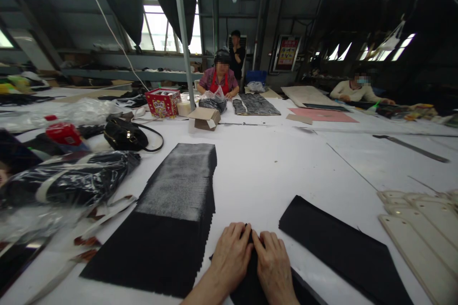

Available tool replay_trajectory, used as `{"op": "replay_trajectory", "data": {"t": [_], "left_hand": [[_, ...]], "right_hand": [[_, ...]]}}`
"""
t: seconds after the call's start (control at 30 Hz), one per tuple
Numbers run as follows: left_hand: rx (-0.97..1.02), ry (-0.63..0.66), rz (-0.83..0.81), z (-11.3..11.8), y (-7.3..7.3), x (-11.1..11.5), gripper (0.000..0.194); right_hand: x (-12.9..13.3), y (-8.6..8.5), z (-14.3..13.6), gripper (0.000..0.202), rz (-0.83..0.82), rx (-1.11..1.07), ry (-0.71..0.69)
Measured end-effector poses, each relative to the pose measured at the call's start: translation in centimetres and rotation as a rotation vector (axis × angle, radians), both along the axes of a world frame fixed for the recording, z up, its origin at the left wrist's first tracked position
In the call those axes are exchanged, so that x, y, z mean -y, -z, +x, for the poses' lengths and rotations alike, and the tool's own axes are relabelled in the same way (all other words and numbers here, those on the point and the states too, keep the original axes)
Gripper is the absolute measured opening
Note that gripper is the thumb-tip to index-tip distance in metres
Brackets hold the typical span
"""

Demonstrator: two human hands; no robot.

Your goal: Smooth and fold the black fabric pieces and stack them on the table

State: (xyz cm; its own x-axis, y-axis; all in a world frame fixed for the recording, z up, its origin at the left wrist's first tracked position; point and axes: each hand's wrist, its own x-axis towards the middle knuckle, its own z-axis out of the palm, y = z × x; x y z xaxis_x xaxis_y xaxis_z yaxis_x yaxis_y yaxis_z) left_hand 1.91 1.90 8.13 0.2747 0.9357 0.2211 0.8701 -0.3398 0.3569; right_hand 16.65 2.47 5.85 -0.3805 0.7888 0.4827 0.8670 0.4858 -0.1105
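A piece of black fabric (252, 276) lies at the front edge of the view, under both hands. My left hand (232, 252) and my right hand (272, 259) meet at its narrow top end, fingers closed together and pinching the fabric there. To the left is a stack of black fabric pieces (153, 243) with a greyish, whitened far half and uneven edges. On the right lies another black fabric stack (343, 248), set at a slant. Part of the fabric beneath my hands is hidden by them.
On the white table (272, 167) are plastic-wrapped dark goods (78, 176), a black handbag (125, 134), a red patterned box (163, 103), a cardboard box (204, 118), beige template boards (418, 243) and a long dark blade-like strip (415, 147). Two people sit across; another stands behind.
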Motion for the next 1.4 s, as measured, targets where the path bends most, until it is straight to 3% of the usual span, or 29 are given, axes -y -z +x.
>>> {"op": "replay_trajectory", "data": {"t": [0.23, 0.47, 0.87, 1.1, 1.23, 1.4], "left_hand": [[-0.065, -0.036, 0.035, -0.9, -1.4, -0.8, 0.047], [-0.147, 0.12, 0.092, -2.8, -1.6, -2.1, 0.047], [-0.311, 0.238, 0.095, -2.7, -2.5, -2.1, 0.047], [-0.385, 0.272, 0.068, -1.8, -2.2, -2.0, 0.049], [-0.449, 0.301, 0.061, -1.6, -2.2, -1.6, 0.053], [-0.457, 0.359, 0.124, -1.2, -2.3, -1.5, 0.045]], "right_hand": [[-0.4, 0.0, -1.0, 0.035, 0.015, 0.022, 0.039], [-1.6, -0.7, -3.2, 0.036, 0.01, 0.005, 0.077], [-0.4, 0.0, 0.0, 0.037, -0.043, -0.015, 0.001], [0.6, 0.6, 1.9, 0.037, -0.015, -0.062, -0.021], [1.3, 0.6, 2.7, 0.036, -0.009, -0.089, -0.028], [2.0, 0.2, 3.3, 0.035, -0.003, -0.111, -0.035]]}}
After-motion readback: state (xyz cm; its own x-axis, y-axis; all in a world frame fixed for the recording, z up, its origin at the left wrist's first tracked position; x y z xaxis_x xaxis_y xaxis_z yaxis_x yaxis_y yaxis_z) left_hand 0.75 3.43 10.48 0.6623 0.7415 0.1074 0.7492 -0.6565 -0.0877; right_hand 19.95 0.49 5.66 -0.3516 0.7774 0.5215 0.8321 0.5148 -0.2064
